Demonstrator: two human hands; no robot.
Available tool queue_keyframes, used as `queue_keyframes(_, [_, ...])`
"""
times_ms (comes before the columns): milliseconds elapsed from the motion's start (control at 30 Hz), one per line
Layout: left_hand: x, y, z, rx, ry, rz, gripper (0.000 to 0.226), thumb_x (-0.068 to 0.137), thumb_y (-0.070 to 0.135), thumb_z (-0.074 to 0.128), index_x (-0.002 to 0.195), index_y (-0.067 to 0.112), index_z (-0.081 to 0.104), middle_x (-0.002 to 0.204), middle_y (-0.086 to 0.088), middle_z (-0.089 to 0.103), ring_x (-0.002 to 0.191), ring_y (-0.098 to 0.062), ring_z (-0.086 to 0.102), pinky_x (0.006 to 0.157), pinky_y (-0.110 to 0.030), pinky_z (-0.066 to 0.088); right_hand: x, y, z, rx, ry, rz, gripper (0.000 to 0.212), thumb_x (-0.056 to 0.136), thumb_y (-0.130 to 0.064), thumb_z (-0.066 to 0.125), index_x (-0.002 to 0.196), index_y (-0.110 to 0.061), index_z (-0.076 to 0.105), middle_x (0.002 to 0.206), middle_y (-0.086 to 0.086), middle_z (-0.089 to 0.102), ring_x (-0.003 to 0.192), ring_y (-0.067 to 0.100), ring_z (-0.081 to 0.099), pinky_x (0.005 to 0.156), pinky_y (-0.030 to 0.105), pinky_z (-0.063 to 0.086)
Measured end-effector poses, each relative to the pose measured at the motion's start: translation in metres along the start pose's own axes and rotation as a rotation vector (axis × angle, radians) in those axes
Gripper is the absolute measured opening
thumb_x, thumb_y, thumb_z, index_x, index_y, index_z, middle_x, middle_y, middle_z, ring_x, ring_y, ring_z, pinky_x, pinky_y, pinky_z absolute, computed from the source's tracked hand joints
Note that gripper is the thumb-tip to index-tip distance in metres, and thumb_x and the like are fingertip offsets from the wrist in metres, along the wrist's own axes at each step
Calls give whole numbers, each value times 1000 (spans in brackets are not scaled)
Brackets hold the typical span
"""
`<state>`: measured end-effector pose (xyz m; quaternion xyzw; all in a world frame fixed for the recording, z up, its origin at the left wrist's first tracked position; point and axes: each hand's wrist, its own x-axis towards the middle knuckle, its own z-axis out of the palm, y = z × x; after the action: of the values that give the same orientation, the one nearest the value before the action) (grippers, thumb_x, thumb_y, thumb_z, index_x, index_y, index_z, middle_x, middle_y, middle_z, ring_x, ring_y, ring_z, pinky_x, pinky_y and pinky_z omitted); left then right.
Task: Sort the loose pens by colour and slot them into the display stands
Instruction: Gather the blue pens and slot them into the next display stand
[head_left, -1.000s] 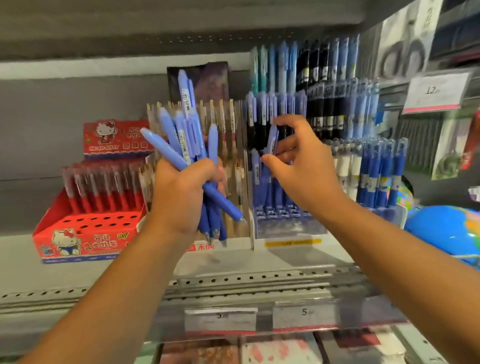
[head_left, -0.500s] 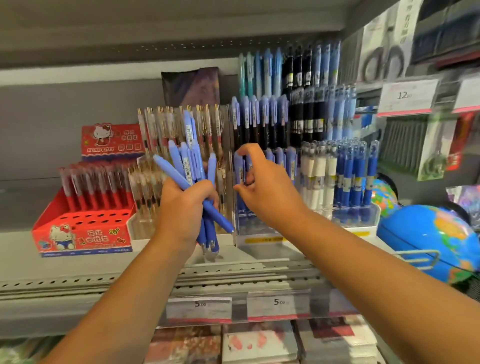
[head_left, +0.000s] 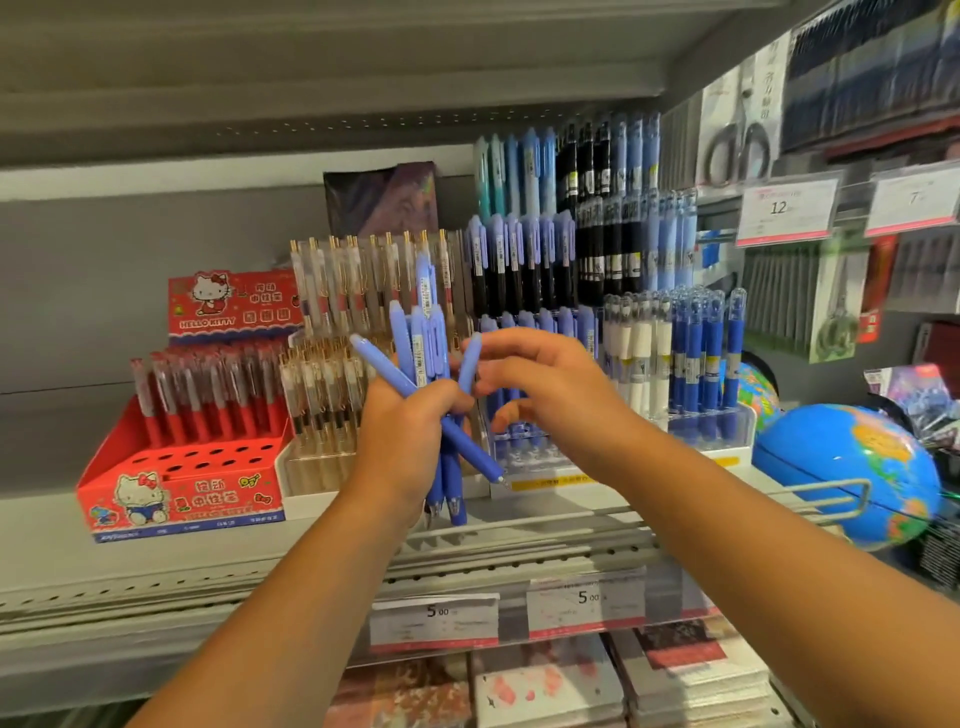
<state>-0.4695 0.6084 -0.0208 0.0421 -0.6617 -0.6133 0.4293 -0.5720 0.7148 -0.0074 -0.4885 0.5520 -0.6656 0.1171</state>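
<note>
Pulling 1 pen (head_left: 469, 364) w/ right hand (head_left: 550, 400) pinching its top could drag others loose: left hand (head_left: 405, 436) clenches bunch (head_left: 423, 343) unevenly, 1 splayed crosswise.

A: What of the person shows?
B: Two forearms, two grips. Left forearm (head_left: 291, 597) bare from the bottom frame edge to the wrist; left grip (head_left: 400, 431) bare as well.
A: Right side?
B: Same. Right forearm (head_left: 753, 551) bare along its whole visible length, right grip (head_left: 550, 395) bare. Bare skin runs to the frame edge on both sides.
</note>
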Motion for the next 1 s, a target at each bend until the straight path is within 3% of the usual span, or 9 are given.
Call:
queue_keyframes(133, [0, -1, 0, 35, -40, -15, 2, 68, 10, 57, 69, 9, 57, 54, -1, 47, 53, -19, 44, 50, -34, 42, -2, 7, 0, 41, -33, -19, 17, 92, -10, 65, 97, -23, 75, 101, 3, 75, 87, 20, 70, 70, 30, 54])
queue_keyframes(200, [1, 0, -1, 63, -41, -16, 9, 64, 14, 57, 56, 15, 53, 53, -1, 42, 53, -20, 40, 50, -35, 39, -1, 8, -2, 75, -12, -10, 14, 91, -11, 64, 98, -18, 75, 102, 7, 74, 93, 26, 69, 81, 38, 55])
queue_keyframes(300, [1, 0, -1, 51, -16, 11, 14, 64, 14, 56, 62, 9, 43, 54, 3, 37, 50, -14, 35, 46, -29, 36, 0, 9, -2, 95, 2, -14, 12, 90, -13, 63, 98, -17, 72, 103, 6, 75, 103, 24, 70, 94, 44, 53])
queue_keyframes(433, [5, -4, -4, 53, 56, 30, 20, 63, 13, 55, 58, 14, 36, 53, 6, 33, 48, -11, 32, 44, -26, 34, 1, 8, 0, 222, 51, -13, 11, 96, -6, 58, 100, -7, 68, 95, 11, 75, 94, 27, 72, 84, 35, 57])
queue_keyframes(633, [5, -5, -5, 133, 46, 22, 25, 63, 15, 58, 48, 24, 39, 49, 8, 34, 44, -8, 33, 40, -19, 34, 5, 5, -16, 318, 348, -68, 16, 98, -8, 58, 113, -8, 62, 86, 4, 74, 85, 23, 72, 71, 29, 58])
queue_keyframes(767, [4, -7, -7, 129, 56, 7, 16, 66, 15, 60, 67, 10, 44, 54, 1, 36, 44, -11, 36, 40, -21, 36, 12, 0, -30, 125, 476, -102, 27, 97, -8, 60, 124, -11, 56, 95, 11, 69, 81, 14, 72, 67, 26, 59])
queue_keyframes(900, [5, -9, -7, 124, 28, 1, 17, 78, 7, 62, 73, 8, 45, 46, 9, 40, 38, -8, 40, 39, -20, 38, 20, -7, -37, -103, 510, -225, 26, 98, -10, 58, 124, -15, 55, 97, 2, 65, 83, 10, 69, 68, 26, 60])
queue_keyframes(1000, [6, -10, -7, 116, 17, -3, 20, 85, 2, 60, 74, 9, 45, 44, 9, 42, 36, -9, 42, 39, -19, 40, 21, -3, -35, -255, 498, -291, 25, 99, -12, 58, 123, -19, 54, 97, -2, 62, 88, 14, 66, 71, 34, 61])
